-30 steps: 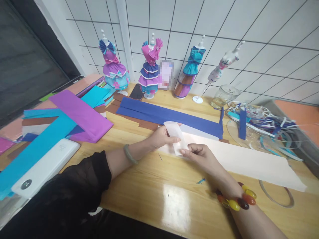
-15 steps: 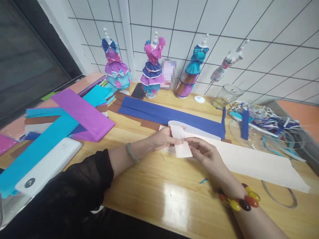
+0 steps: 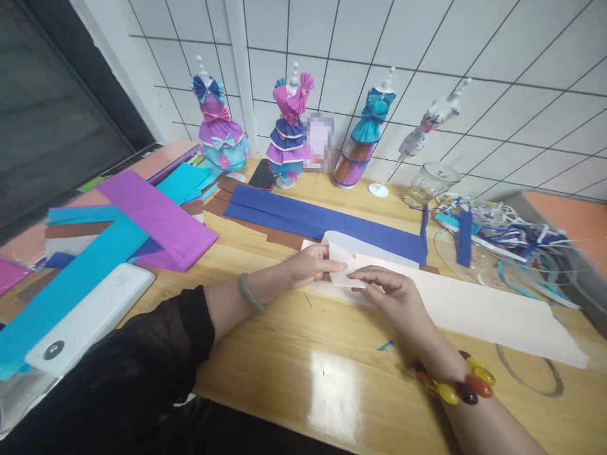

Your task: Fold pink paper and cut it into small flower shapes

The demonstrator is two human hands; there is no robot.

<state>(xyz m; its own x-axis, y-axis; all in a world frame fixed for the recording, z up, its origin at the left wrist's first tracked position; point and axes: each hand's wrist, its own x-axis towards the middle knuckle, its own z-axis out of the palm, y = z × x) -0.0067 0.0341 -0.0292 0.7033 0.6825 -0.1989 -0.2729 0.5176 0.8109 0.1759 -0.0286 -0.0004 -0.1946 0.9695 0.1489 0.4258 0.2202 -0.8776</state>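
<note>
A long pale pink paper strip (image 3: 488,309) runs over the table to the right. Its near end curls up between my hands in a folded flap. My left hand (image 3: 310,266) grips this end, thumb in front and fingers behind. On the other side, my right hand (image 3: 386,284) pinches the lower edge of the flap between thumb and fingertips. Just behind the hands lies a dark blue paper strip (image 3: 322,218), partly over brown paper (image 3: 279,237).
Purple (image 3: 156,215) and turquoise strips (image 3: 85,284) with a white power bank (image 3: 90,319) are on the left. Small dress forms (image 3: 222,126) stand along the tiled wall. A glass jar (image 3: 429,183) and a heap of ribbon scraps (image 3: 512,234) occupy the right.
The pale flap, which hung down lower between my hands, is now folded up shorter. My right fingers have shifted slightly to the left along its edge.
</note>
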